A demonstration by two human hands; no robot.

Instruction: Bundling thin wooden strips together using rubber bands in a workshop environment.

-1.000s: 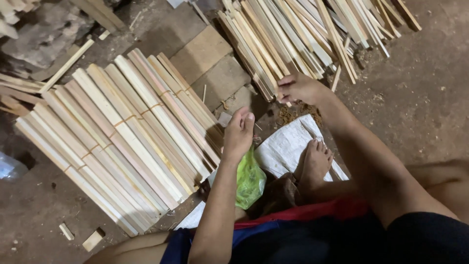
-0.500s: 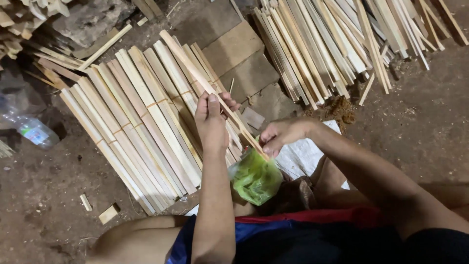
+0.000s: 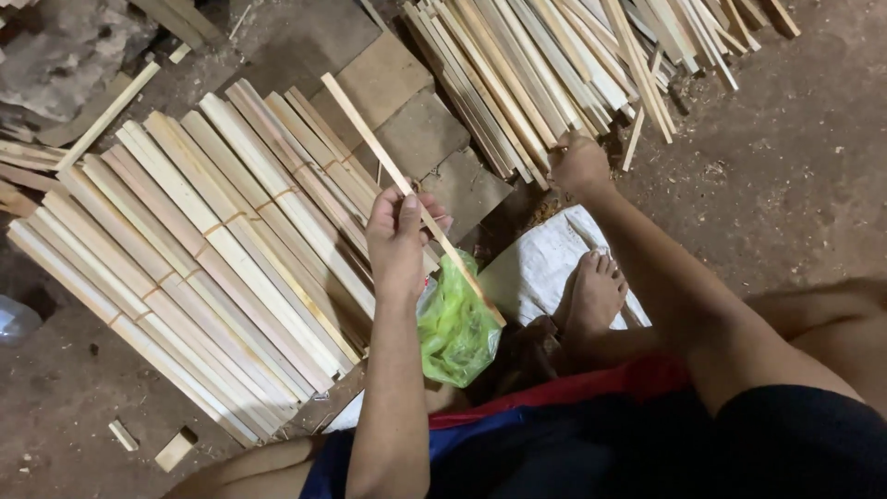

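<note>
My left hand [image 3: 399, 233] grips a long thin bamboo strip [image 3: 370, 134] near its middle; the strip slants from upper left down to just above a green plastic bag [image 3: 455, 328]. My right hand [image 3: 580, 164] reaches out to the near ends of a loose pile of bamboo slats [image 3: 545, 55] at the top and closes its fingers on them. To the left of my left hand lies a broad row of tied bamboo slat bundles [image 3: 194, 249] on the dirt floor.
A white sack [image 3: 540, 268] lies under my bare foot [image 3: 591, 296]. Flat brown boards [image 3: 407, 111] sit between the two slat piles. Small wood offcuts [image 3: 176, 450] lie at lower left, a clear plastic bottle [image 3: 11, 319] at the left edge, and a grey rock [image 3: 65, 55] at upper left.
My right hand let go of the thin strip and moved up and right to the loose slat pile. My left hand keeps the strip, now held alone.
</note>
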